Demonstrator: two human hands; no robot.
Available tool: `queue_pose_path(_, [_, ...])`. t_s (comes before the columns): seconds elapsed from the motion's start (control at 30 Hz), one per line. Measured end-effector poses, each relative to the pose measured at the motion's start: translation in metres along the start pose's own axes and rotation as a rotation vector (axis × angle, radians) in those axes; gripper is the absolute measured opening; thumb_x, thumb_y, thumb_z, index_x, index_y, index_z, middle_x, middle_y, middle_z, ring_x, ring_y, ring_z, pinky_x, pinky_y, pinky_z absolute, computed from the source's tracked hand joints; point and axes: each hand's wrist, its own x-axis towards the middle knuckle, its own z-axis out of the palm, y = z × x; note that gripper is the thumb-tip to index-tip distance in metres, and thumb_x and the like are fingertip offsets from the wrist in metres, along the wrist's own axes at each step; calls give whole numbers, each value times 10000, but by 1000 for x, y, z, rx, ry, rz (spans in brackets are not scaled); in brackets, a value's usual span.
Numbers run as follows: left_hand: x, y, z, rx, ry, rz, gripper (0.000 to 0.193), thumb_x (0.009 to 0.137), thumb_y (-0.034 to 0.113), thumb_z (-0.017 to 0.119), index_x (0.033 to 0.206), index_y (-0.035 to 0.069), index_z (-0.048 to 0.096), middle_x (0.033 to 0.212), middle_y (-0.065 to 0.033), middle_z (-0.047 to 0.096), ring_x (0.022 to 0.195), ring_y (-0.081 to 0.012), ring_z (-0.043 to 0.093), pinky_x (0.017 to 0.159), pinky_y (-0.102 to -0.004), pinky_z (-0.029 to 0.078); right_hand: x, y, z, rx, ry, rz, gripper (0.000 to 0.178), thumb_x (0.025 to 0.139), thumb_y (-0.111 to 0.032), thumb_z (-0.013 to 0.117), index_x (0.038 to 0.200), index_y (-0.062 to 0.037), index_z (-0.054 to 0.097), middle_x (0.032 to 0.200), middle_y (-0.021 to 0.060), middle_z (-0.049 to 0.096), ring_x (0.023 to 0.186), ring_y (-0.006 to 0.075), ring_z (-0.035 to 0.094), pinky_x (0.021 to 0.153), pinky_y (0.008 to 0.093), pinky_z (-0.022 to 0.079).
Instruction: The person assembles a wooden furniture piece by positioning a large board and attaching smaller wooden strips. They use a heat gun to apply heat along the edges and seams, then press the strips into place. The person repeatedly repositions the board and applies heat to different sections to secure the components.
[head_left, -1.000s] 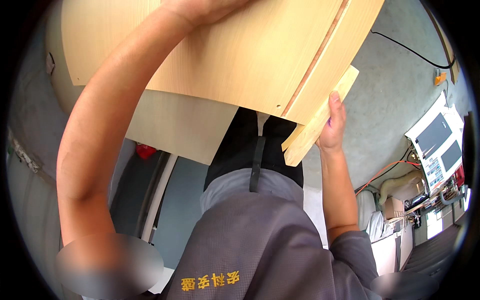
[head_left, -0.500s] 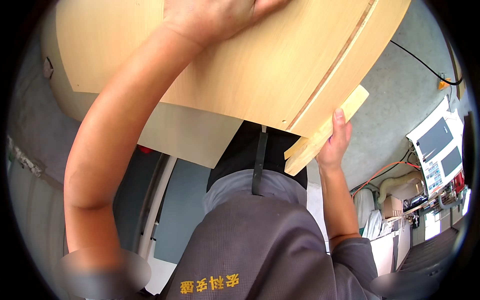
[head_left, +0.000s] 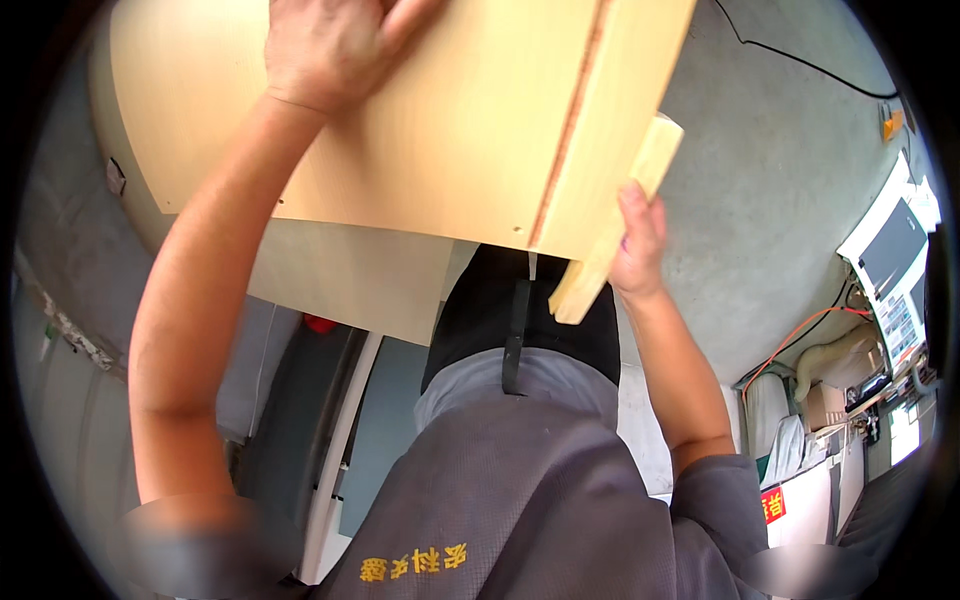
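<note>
A large pale wood-grain panel reaches across the upper part of the view, with a narrow groove running along its right side. On its face rests my left hand, thumb spread away; the top of the picture cuts off the other fingertips. My right hand is closed around a light wooden strip at the panel's right edge, thumb on top. The strip slants along that edge and sticks out past the panel's near corner. Below the panel lies another pale board.
A grey floor spreads to the right, with a black cable across it. Farther right are a white machine console with dark screens, an orange hose and a cardboard box. A long dark rail stands at the lower left.
The panel, the wooden strip and both hands have shifted left in view. My left hand stays on the panel, and my right hand keeps its grip on the strip.
</note>
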Motion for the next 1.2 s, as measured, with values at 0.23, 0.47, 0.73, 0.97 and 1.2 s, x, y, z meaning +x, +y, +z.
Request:
queue_pose_path(0.23, [-5, -24, 10, -59, 139, 151, 609, 986, 421, 449, 1484, 71, 424, 1563, -150, 368, 1459, -339, 299, 1199, -480, 196, -9, 14, -34, 41, -85, 59, 433, 1016, -370, 535, 1240, 0, 518, 894, 60, 609, 822, 138, 615, 768, 282, 498])
queue_pose_path(0.47, [-10, -24, 22, -149, 101, 156, 670, 1001, 421, 415, 1529, 21, 313, 1604, -178, 280, 1498, -348, 211, 1204, -498, 139, -73, 47, -34, -20, -128, 170, 487, 933, -377, 657, 1183, 16, 514, 885, 73, 604, 759, 127, 614, 683, 278, 523])
queue_pose_path(0.73, [-21, 5, 26, -134, 52, 5, 768, 1012, 486, 394, 1526, -62, 237, 1618, -228, 199, 1514, -357, 143, 1220, -475, 96, -81, 61, -8, 51, -93, 95, 521, 975, -352, 597, 1308, 16, 438, 819, 64, 602, 681, 110, 582, 635, 258, 492])
queue_pose_path(0.97, [-23, 8, 26, -184, 50, -44, 839, 994, 563, 396, 1522, -69, 239, 1616, -238, 202, 1514, -369, 144, 1212, -503, 89, -91, 75, 10, 60, -50, 88, 498, 983, -323, 565, 1313, 14, 404, 764, 67, 597, 619, 123, 572, 592, 271, 475])
queue_pose_path(1.2, [-25, 10, 27, -192, 59, -38, 834, 1002, 553, 392, 1514, -87, 240, 1607, -257, 209, 1510, -381, 150, 1215, -492, 91, -72, 62, 10, -100, -27, -26, 479, 981, -311, 567, 1284, 29, 420, 809, 124, 623, 707, 207, 636, 679, 324, 501])
